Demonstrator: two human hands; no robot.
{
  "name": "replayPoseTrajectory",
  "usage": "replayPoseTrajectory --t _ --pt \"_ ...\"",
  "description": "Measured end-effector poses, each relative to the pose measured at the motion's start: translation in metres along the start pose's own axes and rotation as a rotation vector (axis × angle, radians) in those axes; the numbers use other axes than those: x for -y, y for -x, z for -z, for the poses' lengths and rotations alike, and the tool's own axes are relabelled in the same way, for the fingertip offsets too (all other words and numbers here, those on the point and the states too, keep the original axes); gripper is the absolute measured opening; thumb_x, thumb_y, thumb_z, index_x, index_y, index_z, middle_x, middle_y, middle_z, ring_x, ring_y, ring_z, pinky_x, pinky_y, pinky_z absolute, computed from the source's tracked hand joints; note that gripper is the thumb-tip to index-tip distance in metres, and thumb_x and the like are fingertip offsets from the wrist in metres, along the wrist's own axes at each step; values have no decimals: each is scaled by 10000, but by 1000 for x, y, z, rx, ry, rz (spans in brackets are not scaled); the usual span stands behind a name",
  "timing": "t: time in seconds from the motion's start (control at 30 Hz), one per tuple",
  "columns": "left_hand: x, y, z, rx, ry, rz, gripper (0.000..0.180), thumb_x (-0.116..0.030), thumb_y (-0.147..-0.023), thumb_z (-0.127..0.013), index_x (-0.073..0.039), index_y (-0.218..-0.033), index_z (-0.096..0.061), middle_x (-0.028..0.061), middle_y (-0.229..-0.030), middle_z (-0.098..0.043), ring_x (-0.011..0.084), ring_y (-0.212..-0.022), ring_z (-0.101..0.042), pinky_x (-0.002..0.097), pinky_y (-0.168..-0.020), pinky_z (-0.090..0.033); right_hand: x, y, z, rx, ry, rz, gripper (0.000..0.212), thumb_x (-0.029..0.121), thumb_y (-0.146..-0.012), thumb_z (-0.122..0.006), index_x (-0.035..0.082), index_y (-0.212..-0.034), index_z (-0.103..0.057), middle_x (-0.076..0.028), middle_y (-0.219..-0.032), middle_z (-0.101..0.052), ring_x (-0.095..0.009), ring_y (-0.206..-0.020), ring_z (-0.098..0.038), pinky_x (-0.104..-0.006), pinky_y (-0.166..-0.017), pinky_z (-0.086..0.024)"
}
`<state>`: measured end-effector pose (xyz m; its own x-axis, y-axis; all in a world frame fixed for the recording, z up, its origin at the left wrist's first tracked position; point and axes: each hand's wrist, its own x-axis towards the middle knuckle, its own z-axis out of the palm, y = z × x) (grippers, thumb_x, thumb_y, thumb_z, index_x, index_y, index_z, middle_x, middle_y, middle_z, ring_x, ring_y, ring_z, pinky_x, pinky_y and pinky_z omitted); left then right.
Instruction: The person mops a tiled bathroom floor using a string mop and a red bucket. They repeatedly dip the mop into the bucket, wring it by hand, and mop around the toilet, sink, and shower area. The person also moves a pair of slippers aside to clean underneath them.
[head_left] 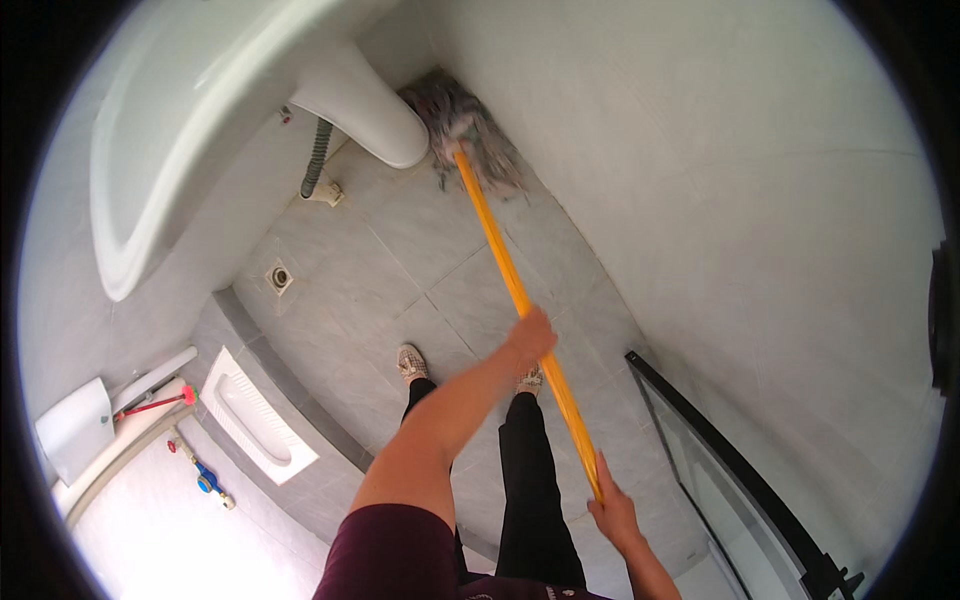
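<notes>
Both of my hands hold a mop by its long yellow handle (pixel 497 243). Partway down the handle, my left hand (pixel 532 335) is wrapped around it. Nearer the top end, my right hand (pixel 614 512) grips it, one finger lying along the shaft. The grey, stringy mop head (pixel 487 150) is spread on the tiled floor (pixel 385 285) in the far corner. It lies against the wall, right beside the white washbasin pedestal (pixel 385 125).
A white washbasin (pixel 150 160) juts out at upper left, a grey drain hose (pixel 317 160) below it. A floor drain (pixel 280 277) and a squat toilet (pixel 250 415) on a raised step lie left. A black-framed glass panel (pixel 735 480) stands right. My shoes (pixel 411 362) are on the tiles.
</notes>
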<state>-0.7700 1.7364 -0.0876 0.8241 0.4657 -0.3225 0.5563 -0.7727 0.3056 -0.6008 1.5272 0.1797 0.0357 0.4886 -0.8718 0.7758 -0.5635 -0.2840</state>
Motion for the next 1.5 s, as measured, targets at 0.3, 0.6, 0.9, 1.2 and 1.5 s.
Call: replayPoseTrajectory --t 0.3,0.6,0.9,1.2,1.5 --pt "-222 87 12 50 385 -193 60 -162 -769 -617 -114 -746 -644 63 -719 -662 241 -782 -634 364 -789 -456 -81 220 -10 44 -65 -122 908 -76 -793 -533 305 -1550 -209 -223 -876 -639 -290 -666 -591 -394 -608 -477" --pt "-298 103 13 -48 579 -267 42 -148 -698 -636 -110 -714 -626 70 -650 -636 259 -705 -627 371 -755 -461 -86 266 36 178 -12 -251 924 -116 -769 -503 290 -1550 -220 -222 -950 -646 -260 -631 -565 -374 -571 -458" --pt "-56 94 8 -22 509 37 105 -141 -714 -684 -81 -794 -653 150 -736 -646 347 -781 -628 454 -766 -486 4 57 63 216 133 39 947 -6 -766 -643 290 -1540 -184 -248 -1061 -648 -426 -956 -634 -432 -825 -513" --pt "206 114 41 0 229 186 192 -82 -705 -708 -92 -876 -622 79 -826 -644 266 -929 -585 385 -901 -428 153 -120 27 112 25 224 883 37 -778 -570 291 -1534 -192 -205 -1057 -630 -394 -932 -624 -433 -821 -496" --pt "117 122 14 37 186 208 120 -123 -751 -669 -115 -871 -663 76 -834 -656 256 -938 -589 378 -895 -431 100 -65 14 149 225 110 884 58 -793 -583 311 -1536 -177 -189 -1053 -629 -387 -888 -632 -455 -771 -513"
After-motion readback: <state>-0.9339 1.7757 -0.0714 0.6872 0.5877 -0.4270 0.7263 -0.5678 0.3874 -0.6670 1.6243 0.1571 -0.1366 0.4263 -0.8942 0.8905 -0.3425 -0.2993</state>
